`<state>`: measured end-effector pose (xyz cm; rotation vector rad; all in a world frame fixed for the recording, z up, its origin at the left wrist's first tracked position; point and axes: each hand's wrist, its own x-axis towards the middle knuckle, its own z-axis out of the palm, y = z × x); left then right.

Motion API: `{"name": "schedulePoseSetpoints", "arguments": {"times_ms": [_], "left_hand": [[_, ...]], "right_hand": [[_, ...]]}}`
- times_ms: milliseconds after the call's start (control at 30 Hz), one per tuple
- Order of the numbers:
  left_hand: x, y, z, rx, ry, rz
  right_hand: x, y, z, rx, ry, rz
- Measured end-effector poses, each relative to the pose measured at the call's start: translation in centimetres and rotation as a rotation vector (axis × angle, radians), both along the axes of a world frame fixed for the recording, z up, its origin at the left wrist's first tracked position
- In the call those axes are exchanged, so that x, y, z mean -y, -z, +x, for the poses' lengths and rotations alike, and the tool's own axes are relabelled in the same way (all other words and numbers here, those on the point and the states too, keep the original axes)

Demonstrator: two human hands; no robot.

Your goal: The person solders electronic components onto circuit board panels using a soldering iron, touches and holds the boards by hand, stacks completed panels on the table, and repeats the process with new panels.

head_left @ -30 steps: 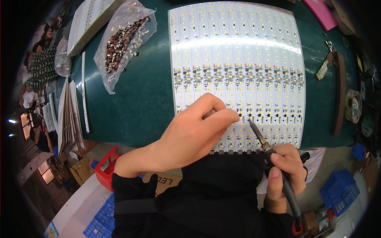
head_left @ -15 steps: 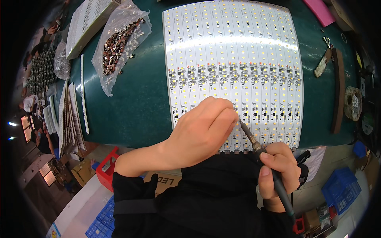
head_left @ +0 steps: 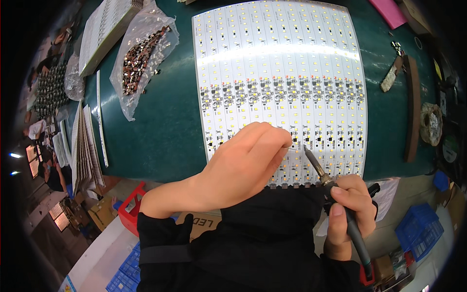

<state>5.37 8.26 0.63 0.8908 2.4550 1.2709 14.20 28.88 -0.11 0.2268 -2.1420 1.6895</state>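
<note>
A white panel of joined LED circuit strips (head_left: 279, 68) lies on the green table, its near edge by my body. Over its lower part is my left hand (head_left: 248, 158), fingers pinched on a thin silvery wire that looks like solder wire (head_left: 290, 148); most of the wire is hidden in the fingers. My right hand (head_left: 352, 207) grips a soldering iron (head_left: 318, 168) like a pen. The iron's tip points up and left, at or just above the panel near a row of small black chips, a little right of the wire's end.
On the left are a clear plastic bag of small brown and silvery parts (head_left: 141, 61), stacked white boards (head_left: 104, 34) and a narrow strip (head_left: 101, 119). To the right lie a brown bar (head_left: 412, 112), a tool with a worn handle (head_left: 390, 75) and a lumpy holder (head_left: 431, 124).
The iron and my right hand have moved a little right, away from my left fingers. The wire end now shows. The panel appears shifted slightly left in view.
</note>
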Motion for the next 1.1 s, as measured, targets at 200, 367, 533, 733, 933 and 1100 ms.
{"name": "schedulePoseSetpoints", "arguments": {"times_ms": [200,367,533,733,933,1100], "left_hand": [[-0.7,1.0,-0.2,-0.145,0.025,0.014],[-1.1,1.2,0.0,-0.201,0.03,-0.011],[-1.1,0.9,0.2,-0.26,0.065,-0.125],[-1.0,0.2,-0.2,-0.246,0.038,-0.09],[-1.4,0.3,-0.3,-0.065,0.04,0.002],[-2.7,1.0,-0.5,-0.105,0.048,0.01]], "right_hand": [[0.3,0.3,-0.4,0.0,-0.031,0.02],[0.3,0.2,-0.5,0.008,-0.041,0.021],[0.2,0.2,-0.3,0.0,-0.041,0.021],[-0.2,-0.5,-0.4,0.074,-0.03,0.005],[-1.4,-0.1,0.3,0.013,0.048,0.007],[-1.4,0.5,-0.2,-0.013,0.012,-0.002]]}}
